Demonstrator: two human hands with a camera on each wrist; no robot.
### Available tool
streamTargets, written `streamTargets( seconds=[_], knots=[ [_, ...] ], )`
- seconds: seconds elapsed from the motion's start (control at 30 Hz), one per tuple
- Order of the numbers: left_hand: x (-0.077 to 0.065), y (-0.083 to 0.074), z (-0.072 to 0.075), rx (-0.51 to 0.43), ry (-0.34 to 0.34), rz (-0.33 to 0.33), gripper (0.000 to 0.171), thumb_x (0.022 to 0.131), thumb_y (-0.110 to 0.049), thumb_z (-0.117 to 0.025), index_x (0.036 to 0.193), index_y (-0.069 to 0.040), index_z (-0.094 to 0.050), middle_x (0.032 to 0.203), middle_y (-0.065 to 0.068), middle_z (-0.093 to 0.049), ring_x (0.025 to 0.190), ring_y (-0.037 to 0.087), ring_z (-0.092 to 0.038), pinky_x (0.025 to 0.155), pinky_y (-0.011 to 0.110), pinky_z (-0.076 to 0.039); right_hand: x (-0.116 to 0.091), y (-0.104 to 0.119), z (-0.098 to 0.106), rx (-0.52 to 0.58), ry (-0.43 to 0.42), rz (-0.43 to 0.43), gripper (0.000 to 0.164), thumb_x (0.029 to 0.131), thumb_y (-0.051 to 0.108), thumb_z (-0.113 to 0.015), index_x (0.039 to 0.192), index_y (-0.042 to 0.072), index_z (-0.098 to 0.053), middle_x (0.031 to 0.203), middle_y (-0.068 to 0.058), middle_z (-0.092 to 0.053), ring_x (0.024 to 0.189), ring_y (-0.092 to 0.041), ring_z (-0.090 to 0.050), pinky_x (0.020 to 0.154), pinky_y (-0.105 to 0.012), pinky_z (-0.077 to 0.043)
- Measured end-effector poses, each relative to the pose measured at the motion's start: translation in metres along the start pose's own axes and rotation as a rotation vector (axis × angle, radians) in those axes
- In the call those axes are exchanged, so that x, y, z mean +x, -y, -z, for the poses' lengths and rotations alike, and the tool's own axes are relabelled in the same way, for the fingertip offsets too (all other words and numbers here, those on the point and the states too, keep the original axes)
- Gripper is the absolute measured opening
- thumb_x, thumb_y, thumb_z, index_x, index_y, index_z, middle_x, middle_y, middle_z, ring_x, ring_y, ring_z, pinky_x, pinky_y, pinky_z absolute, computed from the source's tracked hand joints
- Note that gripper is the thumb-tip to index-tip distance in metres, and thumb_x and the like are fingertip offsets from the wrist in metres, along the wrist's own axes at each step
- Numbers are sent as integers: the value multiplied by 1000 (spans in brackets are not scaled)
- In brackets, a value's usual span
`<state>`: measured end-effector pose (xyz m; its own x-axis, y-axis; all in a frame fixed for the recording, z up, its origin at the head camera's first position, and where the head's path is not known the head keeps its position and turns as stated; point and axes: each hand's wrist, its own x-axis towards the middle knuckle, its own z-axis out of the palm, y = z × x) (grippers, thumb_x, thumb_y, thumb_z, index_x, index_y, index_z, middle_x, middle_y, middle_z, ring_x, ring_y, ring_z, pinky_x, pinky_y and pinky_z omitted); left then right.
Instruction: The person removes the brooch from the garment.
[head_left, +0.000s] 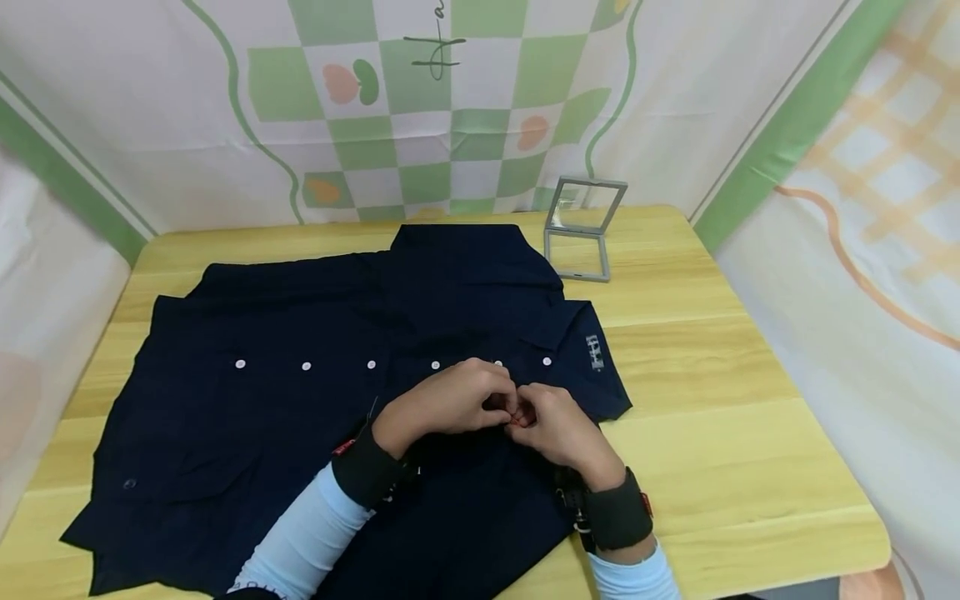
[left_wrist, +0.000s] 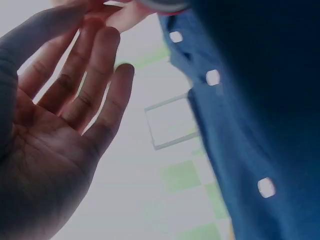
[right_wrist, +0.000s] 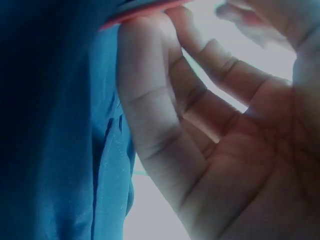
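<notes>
A dark navy short-sleeved shirt (head_left: 315, 417) with a row of white buttons lies spread over the table. Above its upper front, near the collar, my left hand (head_left: 465, 398) and right hand (head_left: 558, 427) meet fingertip to fingertip. Between them they pinch a small red-rimmed round badge (left_wrist: 165, 6), grey on the side toward the left wrist camera. The right wrist view catches only its red edge (right_wrist: 145, 11), with the right fingers pressed against it. From above, the fingers hide most of the badge. Shirt fabric hangs close beside both hands in the wrist views.
A grey hinged square frame (head_left: 604, 257) with clear panels stands unfolded behind the collar. The pale wooden table (head_left: 720, 400) extends to the right of the shirt. A white and green patterned curtain (head_left: 480, 142) hangs along the table's back edge.
</notes>
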<state>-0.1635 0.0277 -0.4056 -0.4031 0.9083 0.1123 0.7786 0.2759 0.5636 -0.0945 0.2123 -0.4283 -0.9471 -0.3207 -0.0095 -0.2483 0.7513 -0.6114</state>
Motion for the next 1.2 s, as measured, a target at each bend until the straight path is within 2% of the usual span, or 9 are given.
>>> streamTargets(
  seconds=[0.1,0.17,0.3,0.37,0.57,0.8,1.03,1.2],
  knots=[
    [-1,-4,7,-59,-9,-27,3,86,-9,-75,88,-10,-73,89,-1,-66,81,9,-62,74,19,-52,-1,-2,0,15,20,13,13,83,7,-75,87,11,-64,77,0,-57,67,-4,-50,60,-19,-44],
    [0,-5,8,-66,16,-11,3,86,-9,-75,89,-10,-73,89,-2,-66,83,10,-62,75,19,-52,-2,-4,0,30,32,18,13,83,7,-75,89,11,-64,78,0,-58,68,-5,-51,62,-19,-45],
    [1,-1,2,-23,95,46,6,86,-9,-75,88,-13,-71,88,-3,-63,81,11,-60,71,16,-48,-2,-7,0,45,60,51,14,83,8,-76,91,10,-65,83,0,-61,73,-7,-57,65,-19,-49],
    [1,1,-2,3,114,64,7,86,-9,-75,87,-14,-71,87,-4,-63,79,10,-59,69,15,-46,-2,-8,0,48,67,71,14,83,8,-76,92,9,-64,85,0,-61,75,-8,-59,66,-19,-50],
    [4,5,-9,30,104,66,10,85,-8,-75,84,-16,-71,85,-5,-64,75,7,-57,67,15,-45,-3,-12,0,35,54,100,16,82,9,-78,90,11,-64,84,1,-61,75,-7,-60,66,-19,-51],
    [5,6,-9,39,124,77,9,86,-9,-75,83,-17,-71,84,-5,-64,74,5,-55,66,16,-44,-2,-16,7,49,78,140,18,83,13,-79,94,10,-65,89,-2,-63,79,-11,-63,69,-21,-53],
    [5,6,-7,24,159,96,8,88,-9,-73,84,-17,-72,86,-5,-64,78,8,-59,68,16,-46,2,-19,30,-3,210,100,21,84,14,-78,100,7,-66,96,-4,-65,84,-13,-65,73,-22,-55],
    [4,8,-7,11,162,109,8,88,-10,-73,84,-16,-70,85,-6,-62,76,6,-56,68,17,-46,10,-19,30,-15,315,89,20,82,12,-79,96,8,-66,92,-2,-64,79,-8,-64,69,-19,-53]
  ],
)
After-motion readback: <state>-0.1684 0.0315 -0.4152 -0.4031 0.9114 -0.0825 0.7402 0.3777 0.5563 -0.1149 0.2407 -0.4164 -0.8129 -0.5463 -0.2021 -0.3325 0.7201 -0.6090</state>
